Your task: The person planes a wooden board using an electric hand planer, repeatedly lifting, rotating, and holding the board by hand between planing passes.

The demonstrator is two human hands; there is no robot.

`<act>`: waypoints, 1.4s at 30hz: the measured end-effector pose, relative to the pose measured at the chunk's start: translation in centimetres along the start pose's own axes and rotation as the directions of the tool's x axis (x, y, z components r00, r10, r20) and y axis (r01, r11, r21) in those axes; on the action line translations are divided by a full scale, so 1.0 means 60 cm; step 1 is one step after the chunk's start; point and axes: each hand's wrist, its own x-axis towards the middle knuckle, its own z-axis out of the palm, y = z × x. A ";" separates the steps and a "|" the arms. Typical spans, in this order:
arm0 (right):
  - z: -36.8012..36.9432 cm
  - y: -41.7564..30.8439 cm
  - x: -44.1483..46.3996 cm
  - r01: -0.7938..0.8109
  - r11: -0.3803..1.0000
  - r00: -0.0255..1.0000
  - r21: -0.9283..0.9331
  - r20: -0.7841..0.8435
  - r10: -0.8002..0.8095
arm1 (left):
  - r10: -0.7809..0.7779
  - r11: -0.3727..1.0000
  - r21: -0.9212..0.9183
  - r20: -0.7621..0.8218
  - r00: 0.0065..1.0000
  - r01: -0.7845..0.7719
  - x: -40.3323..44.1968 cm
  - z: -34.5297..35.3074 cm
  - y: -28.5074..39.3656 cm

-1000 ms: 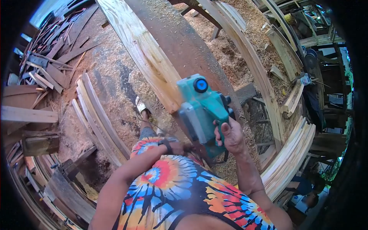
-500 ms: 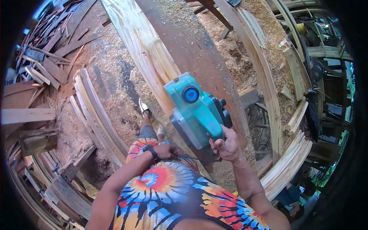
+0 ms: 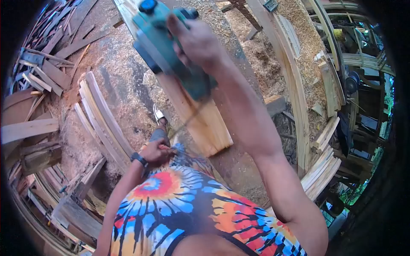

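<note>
My right hand (image 3: 198, 42) is wrapped round the handle of a teal electric planer (image 3: 149, 30), blurred by motion, near the top of the view. The planer rests on a long pale wooden board (image 3: 207, 128), whose near end shows below the tool. A dark power cord (image 3: 190, 119) trails from the planer's rear down towards my left hand (image 3: 156, 151). That hand is by my waist, a dark watch on its wrist, its fingers curled at the cord. The planer's far end and the board's far part are partly hidden or cut off.
Curved strips of wood (image 3: 100, 109) lie at the left, with a heap of scrap wood (image 3: 47, 68) beyond. Shavings cover the ground. A long timber (image 3: 294, 94) runs along the right, and stacked planks (image 3: 320, 173) lie beside my right arm.
My right hand has pushed the planer forward and left along the board, baring the board's near end. My left hand has shifted slightly left and up, and the cord now stretches further forward.
</note>
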 end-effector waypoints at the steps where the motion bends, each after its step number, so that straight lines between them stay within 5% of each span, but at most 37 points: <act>1: 0.008 0.000 0.040 0.046 0.999 0.999 0.001 -0.006 -0.046 | 0.072 0.997 0.001 -0.076 0.995 -0.072 -0.004 -0.011 0.003; 4: 0.021 -0.039 0.083 -0.122 0.992 0.992 0.027 -0.028 0.122 | 0.097 0.994 -0.024 -0.193 0.976 -0.103 -0.007 -0.040 -0.012; 7: 0.014 -0.023 0.008 -0.021 0.999 1.000 0.027 0.004 0.021 | -0.151 0.988 -0.011 -0.277 0.949 0.155 -0.016 -0.065 -0.024; 11: -0.018 0.028 -0.188 -0.140 0.990 0.990 -0.018 0.013 0.140 | -0.030 0.943 0.288 -0.418 0.908 0.164 -0.008 -0.056 -0.084; 12: -0.027 0.028 -0.249 -0.119 0.984 0.993 -0.131 -0.010 0.118 | -0.024 0.975 0.193 -0.408 0.913 0.112 -0.029 -0.041 -0.032; 15: -0.045 0.065 -0.429 -0.198 0.974 0.980 -0.107 -0.028 0.196 | 0.304 0.829 0.560 -0.422 0.854 -0.018 -0.012 -0.002 -0.066; 22: -0.084 0.133 -0.669 -0.332 0.940 0.943 -0.084 -0.011 0.332 | 0.095 0.872 0.486 -0.282 0.955 0.057 0.003 0.085 -0.074; 29: -0.078 0.106 -0.575 -0.293 0.955 0.956 -0.056 -0.008 0.293 | 0.055 0.924 0.376 -0.307 0.950 0.068 -0.021 0.065 -0.048; 36: -0.058 0.058 -0.325 -0.128 0.990 0.992 -0.058 0.000 0.128 | 0.050 0.976 0.205 -0.548 0.835 0.076 -0.029 0.015 -0.031; 42: -0.015 0.006 -0.038 -0.023 0.999 1.000 0.024 -0.018 0.023 | 0.313 0.878 0.476 -0.485 0.817 -0.055 -0.053 0.029 0.017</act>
